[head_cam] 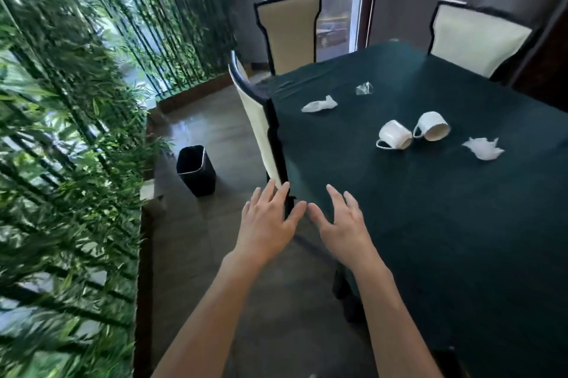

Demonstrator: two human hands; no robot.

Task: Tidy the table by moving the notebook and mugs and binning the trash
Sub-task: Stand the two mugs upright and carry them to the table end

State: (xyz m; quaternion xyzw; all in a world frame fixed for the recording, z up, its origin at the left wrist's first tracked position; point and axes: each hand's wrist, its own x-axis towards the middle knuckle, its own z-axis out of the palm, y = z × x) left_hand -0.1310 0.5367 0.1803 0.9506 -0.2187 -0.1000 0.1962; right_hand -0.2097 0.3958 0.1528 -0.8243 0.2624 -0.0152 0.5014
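Two white mugs lie on their sides on the dark green tablecloth [430,239]: one [394,135] beside the other [431,126]. A crumpled white tissue [319,104] lies further back, a clear plastic scrap [364,88] behind it, and another crumpled tissue [484,148] right of the mugs. A black bin [196,169] stands on the floor to the left of the table. My left hand [266,224] and my right hand [343,224] hover open and empty near the table's front left corner. No notebook is in view.
A cream chair [256,119] with a dark frame is pushed against the table's left side. Two more chairs [289,30] [476,39] stand at the far side. A bamboo plant screen [67,131] fills the left. The floor is grey tile.
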